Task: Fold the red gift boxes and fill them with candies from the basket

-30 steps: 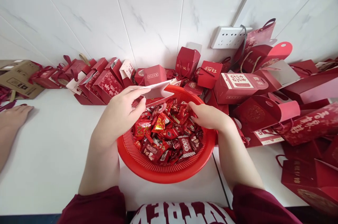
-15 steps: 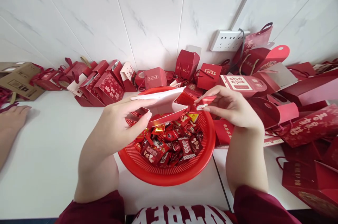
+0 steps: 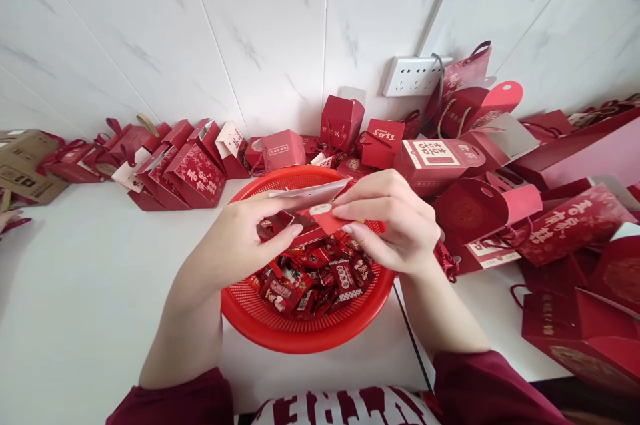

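My left hand (image 3: 250, 238) grips a red gift box (image 3: 307, 237) with a white inside, tilted with its open side toward me. Between the thumb and fingers of my right hand (image 3: 387, 221) is a red wrapped candy (image 3: 323, 215), held right at the box's opening. Both hands are above a red plastic basket (image 3: 310, 343) heaped with wrapped candies (image 3: 305, 285) in red, dark red and gold. The box hides the far part of the heap.
Red gift boxes (image 3: 197, 175) line the wall on the left, with more boxes (image 3: 435, 161) crowded on the right. A power strip (image 3: 413, 76) is on the tiled wall. A cardboard box (image 3: 33, 168) stands far left, near another person's hand (image 3: 10, 219) at the table edge.
My right hand has moved left with the candy, from beside the box to its opening. The other person's arm has drawn back toward the left edge. The view has shifted slightly right.
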### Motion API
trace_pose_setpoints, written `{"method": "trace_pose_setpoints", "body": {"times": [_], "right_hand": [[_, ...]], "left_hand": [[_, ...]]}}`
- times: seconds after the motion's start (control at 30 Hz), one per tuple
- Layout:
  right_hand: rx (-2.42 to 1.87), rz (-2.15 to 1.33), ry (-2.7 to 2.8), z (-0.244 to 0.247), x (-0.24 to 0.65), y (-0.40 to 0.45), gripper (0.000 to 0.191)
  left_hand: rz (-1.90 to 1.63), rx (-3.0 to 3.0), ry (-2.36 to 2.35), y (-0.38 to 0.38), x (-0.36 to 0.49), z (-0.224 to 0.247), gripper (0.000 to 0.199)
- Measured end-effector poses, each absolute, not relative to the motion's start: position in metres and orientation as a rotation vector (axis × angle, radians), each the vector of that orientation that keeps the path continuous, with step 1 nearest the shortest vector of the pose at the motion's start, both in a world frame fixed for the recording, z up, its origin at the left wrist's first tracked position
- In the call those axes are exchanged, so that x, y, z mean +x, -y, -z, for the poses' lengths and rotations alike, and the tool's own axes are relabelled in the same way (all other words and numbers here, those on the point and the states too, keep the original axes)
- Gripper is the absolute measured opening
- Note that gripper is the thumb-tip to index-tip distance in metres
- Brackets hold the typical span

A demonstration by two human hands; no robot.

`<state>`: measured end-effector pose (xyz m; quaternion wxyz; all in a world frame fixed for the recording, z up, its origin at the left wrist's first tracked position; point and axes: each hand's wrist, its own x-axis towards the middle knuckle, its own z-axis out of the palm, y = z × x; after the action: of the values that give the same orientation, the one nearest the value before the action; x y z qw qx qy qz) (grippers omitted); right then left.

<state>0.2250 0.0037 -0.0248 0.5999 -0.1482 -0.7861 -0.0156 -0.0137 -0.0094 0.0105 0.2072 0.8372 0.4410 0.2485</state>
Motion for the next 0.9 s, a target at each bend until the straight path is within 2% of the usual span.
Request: {"method": "trace_pose_setpoints", "body": {"times": [0.1,0.3,0.47,0.6,0.8,0.9], "right_hand": [[-0.357,0.078,1.807,0.024,0.229,-0.002,0.024],[-0.434,0.046,1.623,0.029,0.222,0.003,0.027],[-0.824,-0.118,1.551,0.036,0.213,0.003,0.011],[-0.889,-0.143,1.558,0.04,0.211,-0.004,0.007],[-0.826,0.129,1.739,0.044,0.213,-0.008,0.004],[-0.907,0.258,1.982,0.041,0.215,-0.009,0.016]], "left_hand": [[-0.648,2.355,-1.214,0.013,-0.015,-0.012,0.042],[-0.664,2.313,-1.263,0.005,-0.017,-0.009,0.038],[-0.693,2.274,-1.279,-0.003,-0.019,-0.004,0.033],[-0.709,2.229,-1.298,-0.007,-0.024,-0.003,0.034],[-0.75,2.195,-1.248,-0.012,-0.028,-0.003,0.038],[-0.772,2.133,-1.273,-0.014,-0.028,-0.002,0.039]]}}
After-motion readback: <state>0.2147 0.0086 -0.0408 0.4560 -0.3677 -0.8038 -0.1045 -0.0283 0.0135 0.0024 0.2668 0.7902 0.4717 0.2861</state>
